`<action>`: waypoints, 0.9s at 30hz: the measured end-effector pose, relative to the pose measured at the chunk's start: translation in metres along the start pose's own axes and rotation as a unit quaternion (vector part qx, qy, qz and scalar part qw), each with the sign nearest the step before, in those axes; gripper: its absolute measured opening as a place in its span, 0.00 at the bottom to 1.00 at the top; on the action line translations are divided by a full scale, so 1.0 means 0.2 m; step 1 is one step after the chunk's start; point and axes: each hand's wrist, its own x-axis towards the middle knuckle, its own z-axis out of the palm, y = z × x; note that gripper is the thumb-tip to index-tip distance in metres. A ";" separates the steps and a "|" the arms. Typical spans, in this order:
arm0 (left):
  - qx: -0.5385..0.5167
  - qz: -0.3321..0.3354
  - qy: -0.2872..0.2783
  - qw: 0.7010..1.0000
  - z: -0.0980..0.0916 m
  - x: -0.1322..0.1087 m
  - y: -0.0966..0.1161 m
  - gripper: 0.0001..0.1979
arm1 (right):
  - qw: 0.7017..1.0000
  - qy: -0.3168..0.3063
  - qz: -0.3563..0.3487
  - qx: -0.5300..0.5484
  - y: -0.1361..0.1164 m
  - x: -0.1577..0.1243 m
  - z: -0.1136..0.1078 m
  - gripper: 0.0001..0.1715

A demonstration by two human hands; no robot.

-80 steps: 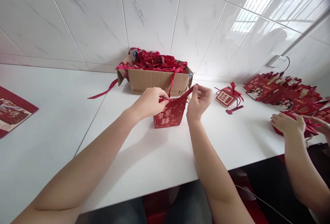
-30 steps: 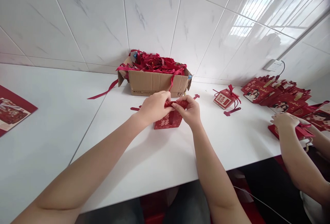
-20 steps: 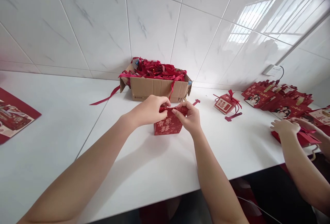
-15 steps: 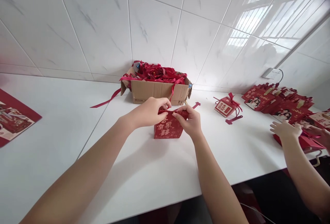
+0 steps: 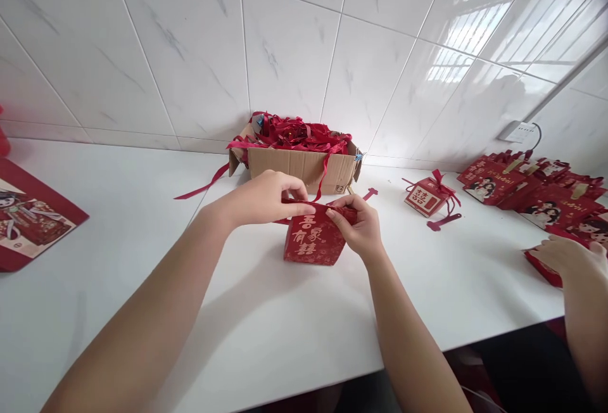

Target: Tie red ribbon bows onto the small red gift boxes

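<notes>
A small red gift box (image 5: 314,242) with light lettering stands on the white table in front of me. My left hand (image 5: 278,196) pinches its top edge from the left, thumb toward me. At the top right corner, my right hand (image 5: 358,223) grips the same edge between thumb and fingers. A strip of red ribbon shows along the top between the two hands; which fingers hold it I cannot tell. Behind the box, a cardboard box (image 5: 285,166) is heaped with red ribbons (image 5: 299,134), and some ends hang over its side.
A finished-looking red box with a bow (image 5: 427,197) sits to the right. Several red gift bags (image 5: 503,185) stand beyond it by a power socket (image 5: 517,131). A co-worker's hand (image 5: 570,254) rests over a red item at far right. A printed red bag (image 5: 38,216) lies left.
My hands still hold the top of the red gift box, which now leans slightly. The co-worker's hands have shifted over their red item. The whole view has moved a little left.
</notes>
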 end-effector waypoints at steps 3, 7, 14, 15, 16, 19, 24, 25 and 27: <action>0.023 -0.016 -0.011 1.000 -0.07 -0.03 -0.04 0.11 | 1.000 -0.006 -0.015 -0.007 0.00 0.00 0.00 0.09; -0.031 -0.008 0.017 0.999 -0.14 -0.07 -0.04 0.10 | 0.999 0.018 -0.044 -0.013 -0.03 0.00 0.00 0.07; -0.175 0.069 0.132 0.973 -0.10 -0.07 0.05 0.09 | 0.970 0.113 -0.212 -0.034 -0.10 -0.01 0.04 0.07; -0.187 0.079 0.135 0.970 -0.09 -0.08 0.06 0.10 | 0.964 0.124 -0.233 -0.042 -0.11 -0.02 0.05 0.08; -0.195 0.090 0.135 0.967 -0.09 -0.08 0.07 0.10 | 0.958 0.136 -0.246 -0.050 -0.11 -0.02 0.06 0.08; -0.201 0.108 0.117 0.967 -0.09 -0.10 0.11 0.09 | 0.956 0.168 -0.229 -0.077 -0.11 -0.02 0.07 0.08; -0.153 0.106 0.152 0.971 -0.07 -0.13 0.17 0.08 | 0.961 0.147 -0.220 -0.073 -0.11 -0.04 0.11 0.08; -0.152 0.105 0.164 0.969 -0.05 -0.13 0.19 0.08 | 0.962 0.140 -0.224 -0.067 -0.11 -0.04 0.12 0.08; -0.163 0.110 0.181 0.964 -0.02 -0.13 0.22 0.08 | 0.963 0.136 -0.226 -0.057 -0.13 -0.05 0.13 0.09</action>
